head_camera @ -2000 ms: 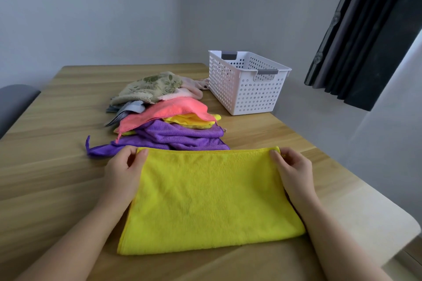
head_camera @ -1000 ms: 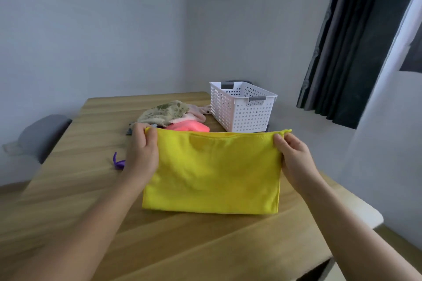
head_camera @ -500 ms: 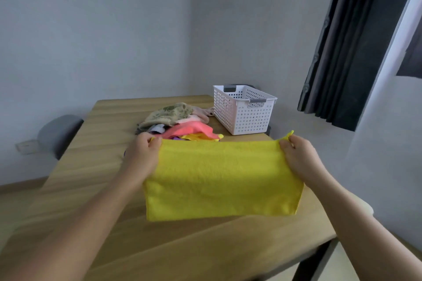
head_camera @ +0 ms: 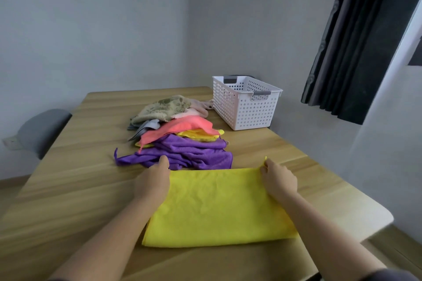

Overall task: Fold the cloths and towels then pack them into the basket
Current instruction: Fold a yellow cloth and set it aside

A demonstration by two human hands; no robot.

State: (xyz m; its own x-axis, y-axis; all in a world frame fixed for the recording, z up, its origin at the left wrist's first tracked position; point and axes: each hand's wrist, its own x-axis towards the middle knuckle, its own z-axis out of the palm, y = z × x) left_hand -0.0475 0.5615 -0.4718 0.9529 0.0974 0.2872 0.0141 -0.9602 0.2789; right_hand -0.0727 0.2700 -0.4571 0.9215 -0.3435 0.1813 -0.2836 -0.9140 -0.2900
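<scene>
A yellow cloth [head_camera: 217,207] lies flat on the wooden table [head_camera: 75,185] in front of me. My left hand [head_camera: 153,180] holds its far left corner and my right hand [head_camera: 277,179] pinches its far right corner, a small tip of cloth sticking up by the fingers. Just behind it sits a heap of unfolded cloths: a purple one [head_camera: 182,154] nearest, then yellow [head_camera: 201,136], coral pink [head_camera: 180,128], grey [head_camera: 146,126] and a beige patterned towel [head_camera: 166,107]. The white perforated basket [head_camera: 246,107] stands at the back right of the table; nothing shows inside it.
A grey chair [head_camera: 38,130] stands at the table's left side. A dark curtain [head_camera: 356,41] hangs at the right. The table's right edge [head_camera: 356,194] runs close to my right arm. Bare wood stretches left of the cloth pile.
The yellow cloth, held up in the air by its top corners half a second ago, has come down and now lies spread flat on the table, both hands still on its far corners.
</scene>
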